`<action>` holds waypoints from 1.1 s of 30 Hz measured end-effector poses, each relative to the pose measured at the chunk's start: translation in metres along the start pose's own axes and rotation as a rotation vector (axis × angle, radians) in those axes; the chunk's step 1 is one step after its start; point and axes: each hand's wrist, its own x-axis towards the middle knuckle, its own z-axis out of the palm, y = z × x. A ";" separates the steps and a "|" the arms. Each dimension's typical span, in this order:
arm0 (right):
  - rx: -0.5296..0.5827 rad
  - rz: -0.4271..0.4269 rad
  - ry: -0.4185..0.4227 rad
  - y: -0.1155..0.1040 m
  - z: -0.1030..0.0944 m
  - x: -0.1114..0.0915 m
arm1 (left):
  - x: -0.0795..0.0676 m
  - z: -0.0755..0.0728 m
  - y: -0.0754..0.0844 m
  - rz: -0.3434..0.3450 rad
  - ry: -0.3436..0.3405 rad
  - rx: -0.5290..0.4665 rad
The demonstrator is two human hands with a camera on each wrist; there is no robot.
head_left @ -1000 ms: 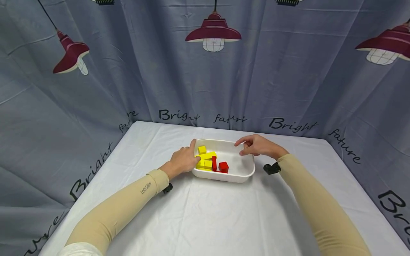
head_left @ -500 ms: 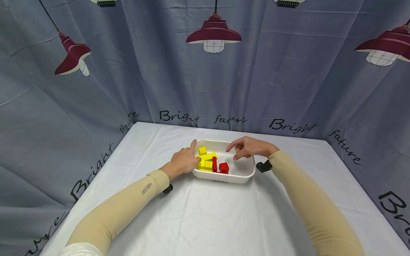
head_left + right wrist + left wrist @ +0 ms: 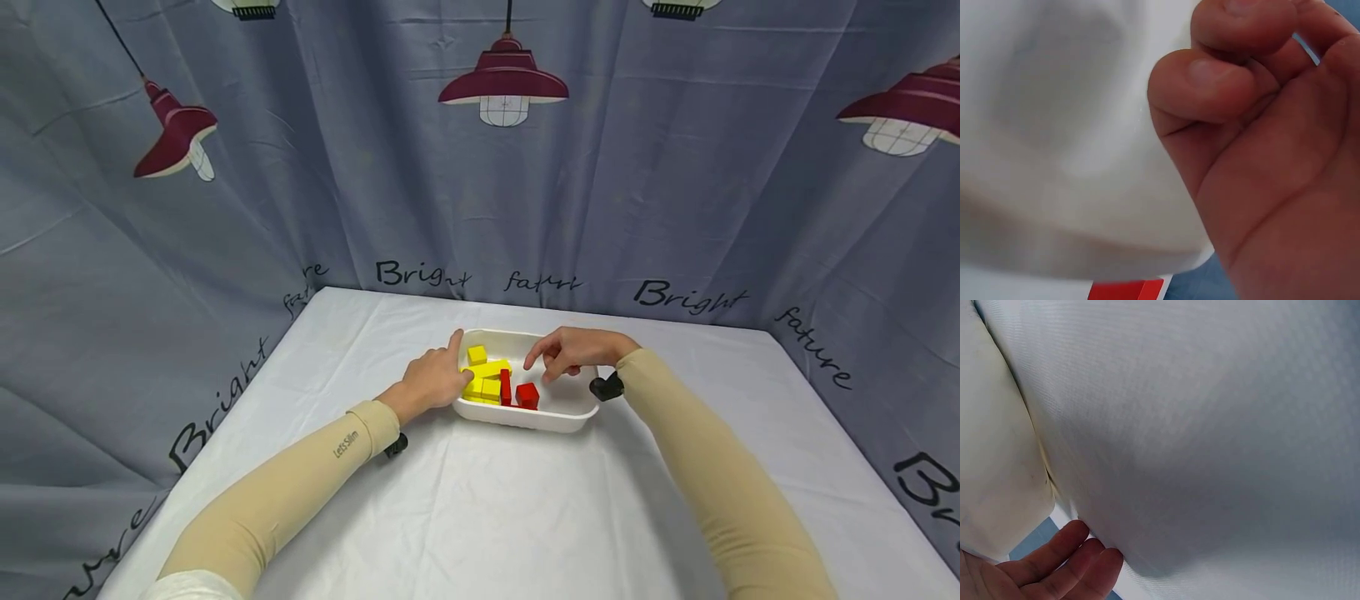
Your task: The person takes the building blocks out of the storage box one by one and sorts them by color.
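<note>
1. Currently, my left hand (image 3: 429, 382) is gripping a white, round-cornered oblong tray (image 3: 551, 419) by its left end.
2. My right hand (image 3: 576, 348) is hovering over the tray, holding nothing, index finger and thumb parted.
3. Inside, yellow rectangular blocks (image 3: 491, 368) are lying left of red angular blocks (image 3: 528, 395).

Left sleeve (image 3: 292, 487): "Let's Slim", small dark print, legible. Grey-blue curtain (image 3: 660, 167): repeated black script. Far side reads "Bright" twice; the word between begins "fatu", its ending distorted by folds. Right side: "fature", then "Br", cut off at the edge. Left side: "Bright"; nearer, "ure" legible.
</note>
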 end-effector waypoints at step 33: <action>-0.035 0.086 -0.070 0.013 0.016 0.030 | -0.002 -0.001 0.002 -0.013 0.003 0.023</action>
